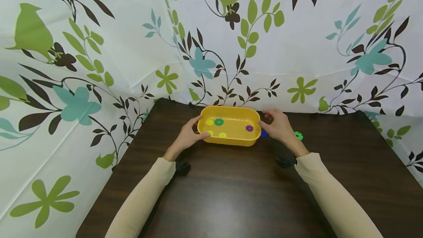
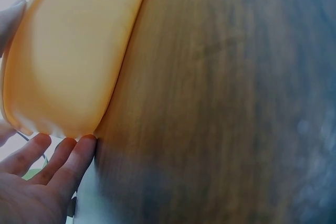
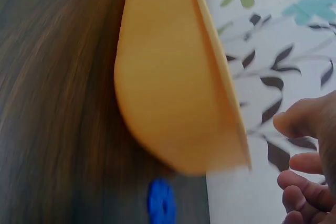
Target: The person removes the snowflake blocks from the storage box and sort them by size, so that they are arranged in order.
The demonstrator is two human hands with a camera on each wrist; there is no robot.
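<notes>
A yellow plastic tub (image 1: 231,142) stands near the table's back edge, with several flower-shaped discs in it: yellow ones, a green disc (image 1: 219,122) and a purple disc (image 1: 249,128). At its left end my left hand (image 1: 187,135) holds the tub, thumb over the rim and fingertips against the outer wall, as the left wrist view also shows. My right hand (image 1: 278,125) hovers by the tub's right end, fingers loosely bent. In the right wrist view a gap separates it from the tub (image 3: 163,77), and nothing shows between its fingers.
A blue disc (image 1: 264,134) lies on the dark wooden table (image 1: 228,194) just right of the tub. Farther right, beyond my right wrist, is a bright green disc (image 1: 299,135). Patterned cloth (image 1: 132,47) hangs behind the table and along its sides.
</notes>
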